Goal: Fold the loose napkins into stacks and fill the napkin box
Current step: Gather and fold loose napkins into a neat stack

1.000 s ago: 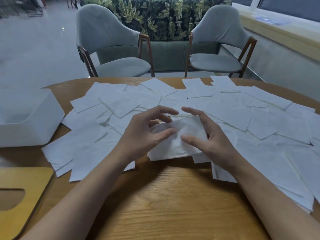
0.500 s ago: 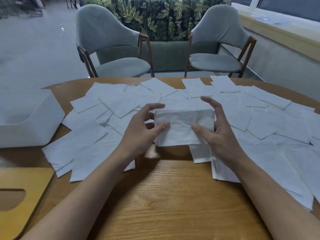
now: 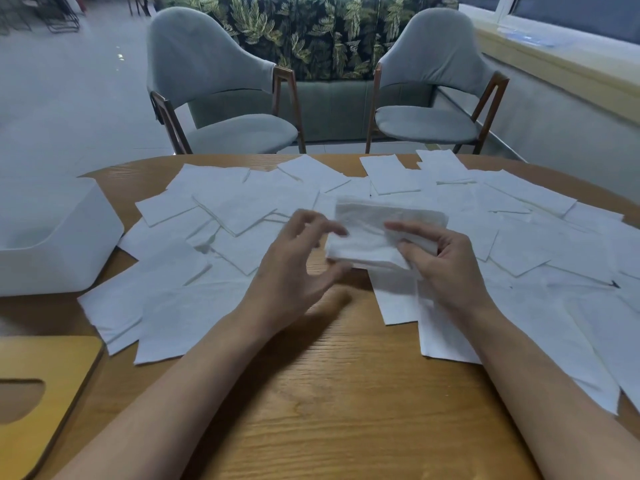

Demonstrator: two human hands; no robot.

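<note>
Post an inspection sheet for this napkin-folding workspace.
Surface: wooden table, mostly covered by napkins.
Job's things: folded napkin stack in hand; loose napkins spread flat; white box at left.
Clutter: yellow slotted board, near left corner.
Grips: right hand holds the stack; left hand at its left end, blurred, contact unclear.
Cables: nothing seen.
Surroundings: two grey chairs, leaf-print sofa.

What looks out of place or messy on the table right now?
Nothing looks spilled or torn. Loose napkins lie scattered and overlapping at odd angles across the table. The folded bundle held by the right hand looks rumpled, its edges uneven. The yellow lid lies off the white box.
</note>
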